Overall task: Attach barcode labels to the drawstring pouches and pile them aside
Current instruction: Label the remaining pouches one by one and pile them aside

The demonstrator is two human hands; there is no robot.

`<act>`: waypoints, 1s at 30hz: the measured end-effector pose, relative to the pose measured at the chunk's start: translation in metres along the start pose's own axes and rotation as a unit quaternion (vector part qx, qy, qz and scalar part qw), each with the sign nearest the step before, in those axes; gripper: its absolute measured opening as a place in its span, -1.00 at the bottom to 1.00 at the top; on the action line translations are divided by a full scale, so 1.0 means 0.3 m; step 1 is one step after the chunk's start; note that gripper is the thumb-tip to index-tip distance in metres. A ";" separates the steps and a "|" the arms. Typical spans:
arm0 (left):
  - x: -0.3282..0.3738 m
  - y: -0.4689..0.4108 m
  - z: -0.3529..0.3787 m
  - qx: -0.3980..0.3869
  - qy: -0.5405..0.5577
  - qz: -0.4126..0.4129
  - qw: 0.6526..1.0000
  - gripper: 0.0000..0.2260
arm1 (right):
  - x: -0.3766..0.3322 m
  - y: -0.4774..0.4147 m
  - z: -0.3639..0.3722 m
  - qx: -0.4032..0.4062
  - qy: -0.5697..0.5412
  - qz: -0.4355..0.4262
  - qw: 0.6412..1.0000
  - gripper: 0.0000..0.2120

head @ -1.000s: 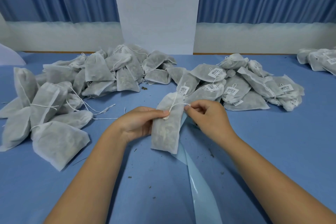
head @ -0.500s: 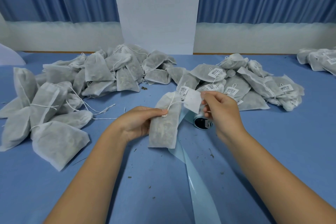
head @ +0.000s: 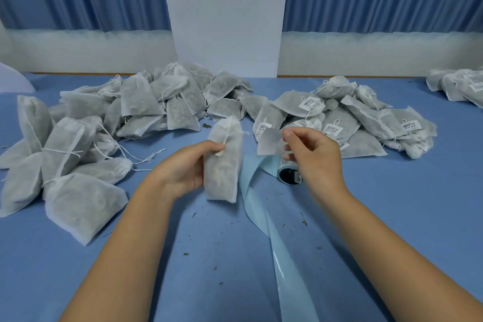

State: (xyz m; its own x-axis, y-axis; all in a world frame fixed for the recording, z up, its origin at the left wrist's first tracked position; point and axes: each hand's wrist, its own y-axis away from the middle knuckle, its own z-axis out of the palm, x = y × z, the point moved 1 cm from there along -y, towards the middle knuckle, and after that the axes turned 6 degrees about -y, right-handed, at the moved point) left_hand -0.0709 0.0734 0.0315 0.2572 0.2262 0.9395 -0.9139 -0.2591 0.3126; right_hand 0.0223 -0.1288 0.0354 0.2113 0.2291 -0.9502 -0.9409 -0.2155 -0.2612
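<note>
While the left hand grips a drawstring pouch round its middle, thumb across the front and fingers curled behind, the pouch stands nearly upright just left of the label roll, seemingly lifted off the blue table. The right hand hovers directly above the roll, pinching a barcode label by its right edge between thumb and fingertips. The label hangs free with its blank side showing, apart from the pouch.

From where I stand the pouch looks light and soft. It is thin, limp fabric over loose dried filling, which I'd guess shifts under a squeeze. Any spot meant for sticking will want fingers backing it from behind. Its drawstring runs down the front to a knot by the thumb, thin and easy to snag. The label seems flimsy and tacky, best kept by one edge so it doesn't curl onto itself.

Left of the roll and farther back lies the heap of unlabelled pouches. Right of the roll and behind it sits the labelled pile. A pale backing strip trails from the roll toward the near edge.
</note>
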 end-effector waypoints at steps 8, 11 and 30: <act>-0.009 -0.034 -0.007 0.083 -0.091 -0.076 0.989 -0.71 | 0.007 0.025 0.027 -0.021 -0.006 -0.069 0.997 -0.92; -0.011 -0.042 -0.018 0.050 -0.211 -0.035 0.976 -0.78 | 0.010 0.023 0.035 -0.013 -0.005 -0.073 0.997 -0.91; -0.066 -0.047 -0.006 -0.237 -0.180 0.029 0.954 -0.50 | 0.039 0.041 -0.015 -0.195 0.285 -0.188 0.919 -0.95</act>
State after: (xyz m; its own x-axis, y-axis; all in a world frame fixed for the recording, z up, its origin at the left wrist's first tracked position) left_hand -0.0638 0.0742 0.0081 0.2147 -0.1360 0.9672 -0.9475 0.2114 0.2400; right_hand 0.0145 -0.1332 0.0204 0.7119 -0.1542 -0.6851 -0.6297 -0.5721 -0.5255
